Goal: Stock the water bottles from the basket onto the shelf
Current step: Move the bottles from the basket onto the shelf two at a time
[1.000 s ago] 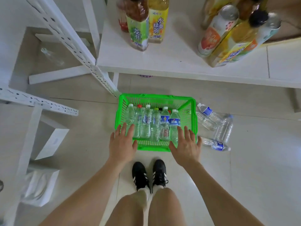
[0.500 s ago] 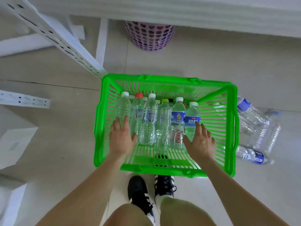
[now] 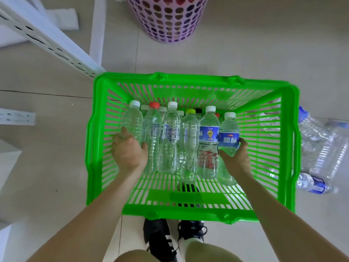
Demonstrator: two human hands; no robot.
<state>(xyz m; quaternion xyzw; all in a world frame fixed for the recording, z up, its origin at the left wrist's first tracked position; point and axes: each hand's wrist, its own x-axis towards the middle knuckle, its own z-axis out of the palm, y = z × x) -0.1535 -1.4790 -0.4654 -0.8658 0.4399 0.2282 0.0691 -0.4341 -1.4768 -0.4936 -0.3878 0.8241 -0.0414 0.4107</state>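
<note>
1. Green basket (image 3: 188,80) – on the floor, with a row of water bottles inside.
2. Left hand (image 3: 129,151) – fingers curled round the leftmost bottle (image 3: 133,121), white cap.
3. Right hand (image 3: 236,159) – wrapped round the rightmost, blue-labelled bottle (image 3: 228,129).
4. Loose bottles (image 3: 319,144) – on the floor beside the basket's right wall.

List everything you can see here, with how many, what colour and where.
Basket: one, green, on the floor.
Water bottles: six in the front row, more caps behind; clear; standing in the basket.
Loose bottles: several, clear, lying on the floor right of the basket.
Bin: one, pink-purple with heart holes, beyond the basket.
Shelf uprights: white, perforated, upper left.
Shoes: two, black, at the basket's near edge.
Left hand: one, grips the leftmost bottle.
Right hand: one, grips the rightmost bottle, blue label.
</note>
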